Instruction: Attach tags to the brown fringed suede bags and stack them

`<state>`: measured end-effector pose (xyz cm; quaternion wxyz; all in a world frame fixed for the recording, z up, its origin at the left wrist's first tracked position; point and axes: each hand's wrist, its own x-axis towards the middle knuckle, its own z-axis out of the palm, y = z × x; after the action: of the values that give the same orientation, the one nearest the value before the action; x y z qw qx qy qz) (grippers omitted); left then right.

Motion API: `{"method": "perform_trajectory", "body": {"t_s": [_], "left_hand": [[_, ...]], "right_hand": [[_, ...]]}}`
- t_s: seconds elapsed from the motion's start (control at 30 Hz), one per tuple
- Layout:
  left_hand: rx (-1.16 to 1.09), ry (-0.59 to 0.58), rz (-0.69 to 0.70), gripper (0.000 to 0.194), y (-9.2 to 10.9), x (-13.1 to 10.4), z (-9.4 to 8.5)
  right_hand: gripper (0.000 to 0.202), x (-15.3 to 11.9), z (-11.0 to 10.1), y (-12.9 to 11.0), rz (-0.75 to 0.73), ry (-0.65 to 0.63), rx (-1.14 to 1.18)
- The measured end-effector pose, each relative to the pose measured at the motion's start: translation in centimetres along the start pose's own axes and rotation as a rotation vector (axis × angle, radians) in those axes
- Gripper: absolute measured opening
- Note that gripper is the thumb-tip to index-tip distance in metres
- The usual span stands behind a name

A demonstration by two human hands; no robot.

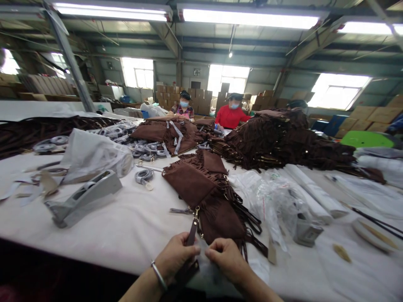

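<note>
A white-covered table (141, 226) spans my foreground. Behind it, cardboard boxes (201, 100) stand stacked; their contents cannot be seen. A heap of brown fringed pieces (267, 138) lies at far right. On the left, a translucent white bag (85, 153) stands slumped, its contents not discernible; to the right, crumpled clear plastic bags (267, 188) lie loosely gathered, their contents likewise uncertain. Nearer me, brown fringed bags (220, 214) overlap; whether they hold anything is hidden. A grey tape dispenser (91, 195) rests at left.

My left hand (173, 256) is closed about a dark strap (192, 233), pinched between thumb and fingers, just below the gold clasp (195, 214) at the bags' near edge. My right hand (228, 258) has thumb and forefinger drawn together, apparently on thin clear film (204, 245).

In my judgement, the strap is best steadied close to the clasp and kept flat, while the film is drawn lightly and evenly, lest it tear or catch the hardware and fringe.
</note>
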<state>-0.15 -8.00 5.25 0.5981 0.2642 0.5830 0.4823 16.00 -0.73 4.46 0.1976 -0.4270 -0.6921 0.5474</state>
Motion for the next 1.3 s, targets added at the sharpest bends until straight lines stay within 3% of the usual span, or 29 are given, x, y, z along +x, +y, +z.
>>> {"method": "perform_trajectory", "body": {"t_s": [0.2,0.37,0.47,0.57,0.73,0.97,1.3], "left_hand": [[0.047,0.015,0.031,0.033,0.1,0.0,-0.3],[0.110,-0.026,-0.087,0.040,0.3,-0.9,-0.9],[0.089,-0.149,-0.161,0.039,0.5,-1.8,-1.8],[0.024,-0.269,-0.140,0.036,1.4,-2.3,-2.9],[-0.103,-0.313,-0.009,0.031,3.9,-1.8,-3.2],[0.150,-0.131,0.190,0.022,4.4,-0.7,-0.8],[0.280,-0.015,0.287,0.019,4.0,-1.1,-0.4]], "right_hand": [[0.023,0.1,0.1,-1.1,-0.069,-0.164,0.060],[0.020,0.1,0.0,-1.3,-0.034,-0.086,0.029],[0.017,-0.4,-0.4,-0.6,-0.022,-0.047,0.000],[0.016,-0.9,-0.6,0.1,-0.004,-0.030,-0.021],[0.015,-1.4,0.0,-0.1,0.000,-0.052,-0.029],[0.014,-1.8,0.9,-0.9,0.018,-0.095,0.119],[0.017,-1.9,1.5,-0.2,0.090,-0.086,0.206]]}}
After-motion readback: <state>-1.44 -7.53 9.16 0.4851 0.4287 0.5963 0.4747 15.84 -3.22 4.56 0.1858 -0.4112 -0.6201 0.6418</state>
